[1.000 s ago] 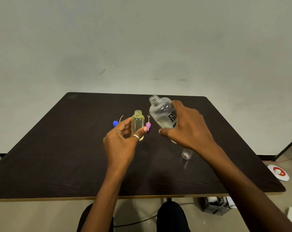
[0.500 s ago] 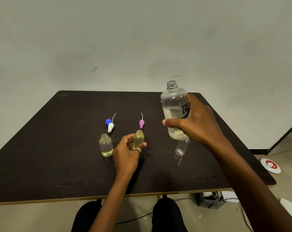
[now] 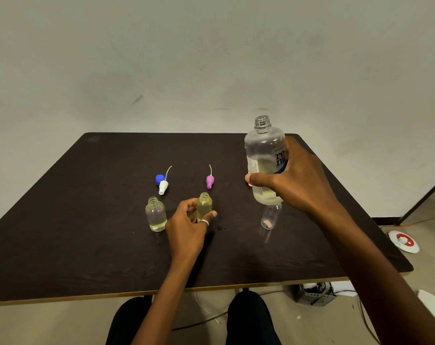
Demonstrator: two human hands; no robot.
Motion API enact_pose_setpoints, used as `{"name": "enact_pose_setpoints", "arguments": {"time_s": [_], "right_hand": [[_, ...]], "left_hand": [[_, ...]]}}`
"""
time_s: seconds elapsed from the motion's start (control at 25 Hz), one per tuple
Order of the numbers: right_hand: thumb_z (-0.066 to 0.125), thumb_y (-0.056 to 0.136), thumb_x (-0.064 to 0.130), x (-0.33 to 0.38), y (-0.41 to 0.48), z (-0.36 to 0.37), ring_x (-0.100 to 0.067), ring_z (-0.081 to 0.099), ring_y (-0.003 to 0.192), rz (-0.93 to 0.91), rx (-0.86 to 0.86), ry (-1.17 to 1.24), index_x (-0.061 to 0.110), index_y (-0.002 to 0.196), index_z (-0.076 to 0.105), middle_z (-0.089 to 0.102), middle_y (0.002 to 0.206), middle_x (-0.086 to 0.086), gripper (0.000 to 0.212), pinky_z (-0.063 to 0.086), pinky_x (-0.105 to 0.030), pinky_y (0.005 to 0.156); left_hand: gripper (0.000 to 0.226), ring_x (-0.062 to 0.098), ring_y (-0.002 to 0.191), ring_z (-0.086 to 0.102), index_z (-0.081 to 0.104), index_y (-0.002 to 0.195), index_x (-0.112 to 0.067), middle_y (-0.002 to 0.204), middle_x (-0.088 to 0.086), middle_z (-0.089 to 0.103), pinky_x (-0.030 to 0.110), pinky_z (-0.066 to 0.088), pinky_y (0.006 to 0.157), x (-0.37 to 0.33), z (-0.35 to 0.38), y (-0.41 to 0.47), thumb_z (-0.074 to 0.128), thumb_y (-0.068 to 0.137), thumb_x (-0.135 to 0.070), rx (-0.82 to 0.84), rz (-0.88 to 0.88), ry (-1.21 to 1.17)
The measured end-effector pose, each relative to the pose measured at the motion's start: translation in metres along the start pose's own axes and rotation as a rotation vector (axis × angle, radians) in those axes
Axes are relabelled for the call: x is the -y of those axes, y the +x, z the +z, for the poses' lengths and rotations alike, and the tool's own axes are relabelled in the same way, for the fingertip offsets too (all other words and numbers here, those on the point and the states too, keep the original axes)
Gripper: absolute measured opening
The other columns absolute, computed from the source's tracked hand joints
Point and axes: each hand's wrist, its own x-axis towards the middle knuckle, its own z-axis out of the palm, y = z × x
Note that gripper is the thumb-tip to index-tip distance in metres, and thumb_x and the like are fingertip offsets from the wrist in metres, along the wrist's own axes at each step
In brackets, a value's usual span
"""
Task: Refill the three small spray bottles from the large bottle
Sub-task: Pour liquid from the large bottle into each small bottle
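My right hand [image 3: 294,180] grips the large clear bottle [image 3: 265,155], upright and uncapped, with yellowish liquid low inside, held over the right of the dark table [image 3: 87,245]. Below it a third small clear bottle [image 3: 270,216] is partly hidden and looks empty of liquid. My left hand [image 3: 187,224] wraps a small bottle [image 3: 204,205] full of yellow liquid, standing on the table. Left of it stands another small open bottle [image 3: 156,214], part filled. Behind them lie a white spray head with a blue cap [image 3: 161,183] and a pink spray head [image 3: 210,180].
The table's front edge runs just above my knees. On the floor at right lie a white and red disc [image 3: 404,241], a grey box [image 3: 313,293] and cables. A plain wall stands behind the table.
The large bottle has swung from tilted over the small bottle to upright and moved right. My left hand lowered the filled small bottle onto the table.
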Motion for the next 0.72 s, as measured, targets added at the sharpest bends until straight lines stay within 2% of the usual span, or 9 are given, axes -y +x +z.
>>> {"name": "enact_pose_setpoints", "arguments": {"time_s": [0.24, 0.4, 0.48, 0.64, 0.72], "right_hand": [[0.082, 0.06, 0.055, 0.0, -0.001, -0.003, -0.007, 0.063, 0.091, 0.001, -0.001, 0.0, 0.032, 0.12, 0.051, 0.065, 0.104, 0.013, 0.071, 0.055, -0.033, 0.081], [0.083, 0.06, 0.053, 0.0, -0.002, -0.007, -0.009, 0.062, 0.092, -0.004, -0.015, -0.001, 0.031, 0.12, 0.051, 0.064, 0.105, 0.013, 0.072, 0.053, -0.03, 0.08], [0.084, 0.061, 0.052, -0.001, -0.002, -0.009, -0.009, 0.063, 0.091, 0.001, -0.014, 0.001, 0.03, 0.12, 0.05, 0.064, 0.104, 0.013, 0.072, 0.053, -0.029, 0.079], [0.082, 0.06, 0.054, -0.006, -0.002, -0.012, -0.008, 0.062, 0.09, 0.01, -0.011, -0.007, 0.031, 0.121, 0.051, 0.065, 0.104, 0.012, 0.072, 0.051, -0.027, 0.076], [0.082, 0.06, 0.055, -0.009, -0.002, -0.015, -0.007, 0.062, 0.09, 0.016, -0.013, -0.004, 0.031, 0.122, 0.051, 0.064, 0.104, 0.013, 0.073, 0.051, -0.027, 0.076]], "left_hand": [[0.051, 0.003, 0.102, 0.067, 0.062, 0.116, -0.026, 0.113, -0.008, 0.071, 0.014, 0.052, 0.083, 0.001, 0.001, 0.0, 0.087, 0.073, -0.025, 0.022, -0.006, -0.01], [0.077, 0.012, 0.125, 0.057, 0.054, 0.137, -0.019, 0.136, -0.001, 0.061, 0.027, 0.048, 0.102, 0.001, -0.004, -0.008, 0.089, 0.07, -0.031, 0.031, -0.018, 0.047], [0.085, 0.015, 0.131, 0.053, 0.049, 0.143, -0.017, 0.143, 0.002, 0.056, 0.028, 0.043, 0.106, 0.0, -0.008, -0.025, 0.088, 0.07, -0.037, 0.009, -0.041, 0.11], [0.071, 0.011, 0.125, 0.057, 0.056, 0.137, -0.019, 0.136, -0.002, 0.061, 0.025, 0.045, 0.1, -0.013, -0.012, -0.076, 0.084, 0.074, -0.036, -0.091, 0.035, 0.133], [0.057, 0.002, 0.116, 0.061, 0.062, 0.129, -0.022, 0.126, -0.008, 0.066, 0.022, 0.05, 0.096, -0.022, -0.004, -0.087, 0.083, 0.077, -0.029, -0.053, 0.131, 0.087]]}}
